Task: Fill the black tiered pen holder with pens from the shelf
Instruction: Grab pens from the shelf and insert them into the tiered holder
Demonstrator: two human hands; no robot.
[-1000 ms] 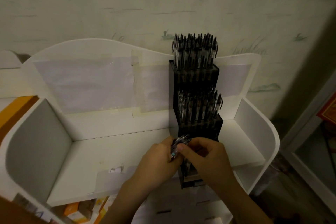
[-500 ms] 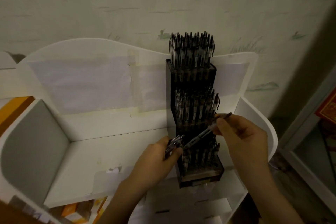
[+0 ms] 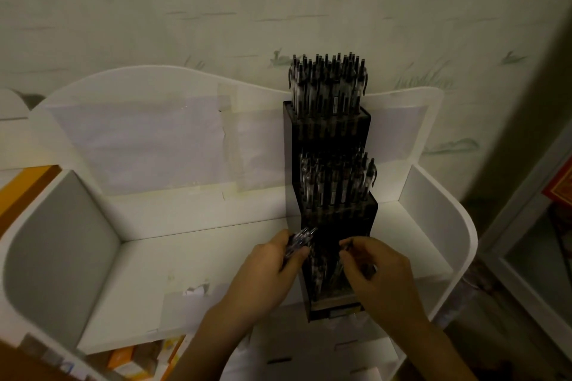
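A bundle of pens (image 3: 299,241) is being gripped in the left hand (image 3: 269,272), its lower ends hidden. The black tiered pen holder (image 3: 331,145) is being kept on the white shelf (image 3: 173,260); its near tier is being obscured by the right hand (image 3: 377,275), fingertips pinched on a barely discernible pen (image 3: 348,247).

One black tiered pen holder (image 3: 331,133) with three tiers stands on one white shelf (image 3: 185,257). Two hands are in view, left (image 3: 266,275) and right (image 3: 380,275). The pens (image 3: 328,86) are too many and too crowded to count.
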